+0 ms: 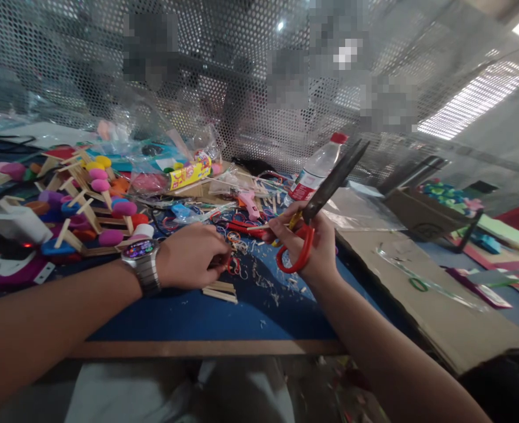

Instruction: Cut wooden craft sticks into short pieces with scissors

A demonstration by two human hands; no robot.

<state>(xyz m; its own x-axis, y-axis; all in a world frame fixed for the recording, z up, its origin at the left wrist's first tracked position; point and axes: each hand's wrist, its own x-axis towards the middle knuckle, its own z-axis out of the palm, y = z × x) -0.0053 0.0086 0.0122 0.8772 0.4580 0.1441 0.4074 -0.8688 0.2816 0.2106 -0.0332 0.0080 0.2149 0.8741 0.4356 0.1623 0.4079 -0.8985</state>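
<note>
Gripping scissors [324, 197] firmly, right hand [323, 244] best aims them clear of left hand [193, 255] (its hold: cannot tell).

L hand [191, 255]: back up, fingers [217, 242] curled | R hand [314, 244]: raised, gripping | arms [60, 335] fwd

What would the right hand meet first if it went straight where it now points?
Probably the pink glue gun, ahead of the right hand; depth is unclear, so the hand might pass above.
</note>
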